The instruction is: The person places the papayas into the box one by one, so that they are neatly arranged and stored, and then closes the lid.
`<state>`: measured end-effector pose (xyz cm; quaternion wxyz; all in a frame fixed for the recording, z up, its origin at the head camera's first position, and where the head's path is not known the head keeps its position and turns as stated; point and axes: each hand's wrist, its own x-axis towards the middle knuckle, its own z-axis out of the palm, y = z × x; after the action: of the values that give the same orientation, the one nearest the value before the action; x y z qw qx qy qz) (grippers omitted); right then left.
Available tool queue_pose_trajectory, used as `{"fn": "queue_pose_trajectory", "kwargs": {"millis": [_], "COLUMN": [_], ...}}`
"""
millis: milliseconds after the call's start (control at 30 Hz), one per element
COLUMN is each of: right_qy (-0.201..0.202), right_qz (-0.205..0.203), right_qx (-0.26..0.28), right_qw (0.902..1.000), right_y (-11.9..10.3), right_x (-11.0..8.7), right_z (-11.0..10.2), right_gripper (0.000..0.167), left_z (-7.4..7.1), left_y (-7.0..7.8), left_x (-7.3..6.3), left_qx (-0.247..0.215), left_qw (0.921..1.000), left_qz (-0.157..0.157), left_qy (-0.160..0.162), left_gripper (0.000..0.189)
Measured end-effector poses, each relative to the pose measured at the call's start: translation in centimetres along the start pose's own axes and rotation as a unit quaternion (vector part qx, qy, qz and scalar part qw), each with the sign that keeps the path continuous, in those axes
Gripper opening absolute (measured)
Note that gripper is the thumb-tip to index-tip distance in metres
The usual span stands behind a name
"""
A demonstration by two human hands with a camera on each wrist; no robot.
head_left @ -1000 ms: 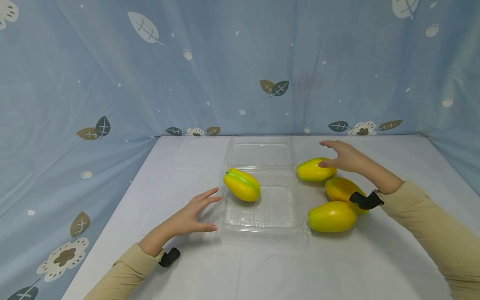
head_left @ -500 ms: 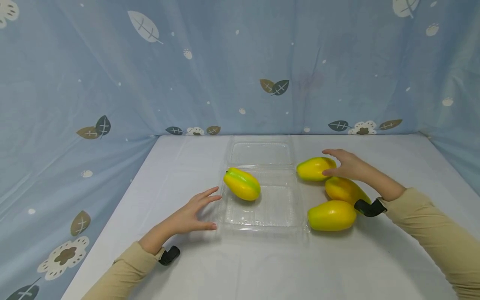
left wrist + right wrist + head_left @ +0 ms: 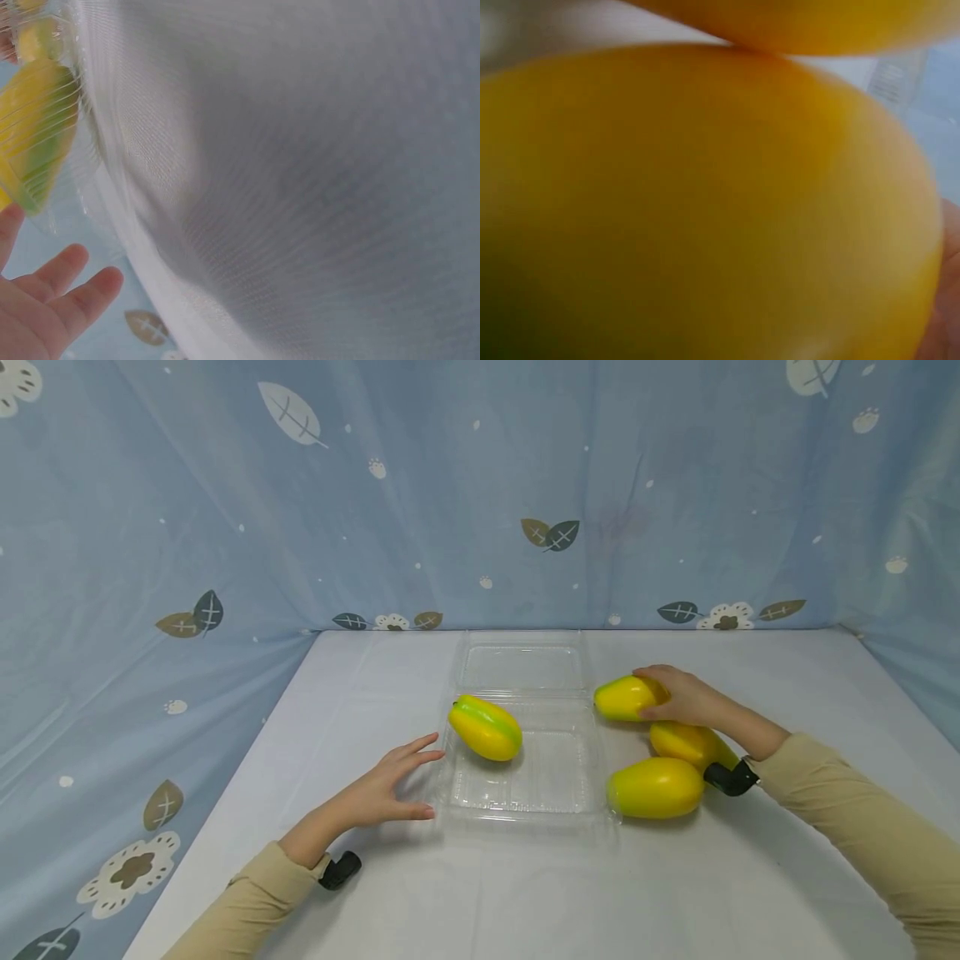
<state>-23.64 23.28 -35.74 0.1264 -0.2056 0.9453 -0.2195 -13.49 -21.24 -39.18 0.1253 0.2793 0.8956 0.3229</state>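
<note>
My right hand (image 3: 684, 695) holds the right end of the farthest yellow papaya (image 3: 621, 698), thumb on the near side and fingers over the far side. Under my wrist lie a middle papaya (image 3: 678, 742) and a nearer papaya (image 3: 656, 788). One yellow papaya with a green stripe (image 3: 486, 728) sits in the left part of an open clear plastic clamshell box (image 3: 555, 768). Beside that box's left wall, my left hand (image 3: 378, 789) has its fingers spread and holds nothing. A papaya (image 3: 705, 202) fills most of the right wrist view, hiding nearly all of the hand.
The box's lid (image 3: 521, 668) lies folded back flat, away from me. White cloth (image 3: 540, 893) covers the table. Behind it hangs a blue patterned curtain (image 3: 450, 485). The nearer papaya lies close to the box's right front corner.
My right hand has come down onto the farthest papaya and taken hold of it. The nearer papaya has shifted slightly left. My left hand has stayed in place.
</note>
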Motion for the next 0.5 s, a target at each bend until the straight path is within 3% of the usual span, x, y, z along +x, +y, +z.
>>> {"fn": "queue_pose_trajectory", "kwargs": {"millis": [500], "right_qy": [0.015], "right_qz": [0.022], "right_qx": [0.024], "right_qw": [0.9994], "right_y": [0.31], "right_x": [0.1], "right_z": [-0.12], "right_gripper": [0.066], "left_z": [0.07], "left_y": [-0.09], "left_x": [-0.04], "left_qx": [-0.004], "left_qw": [1.0], "left_qz": [0.001], "left_qy": [0.003], "left_gripper": [0.075]}}
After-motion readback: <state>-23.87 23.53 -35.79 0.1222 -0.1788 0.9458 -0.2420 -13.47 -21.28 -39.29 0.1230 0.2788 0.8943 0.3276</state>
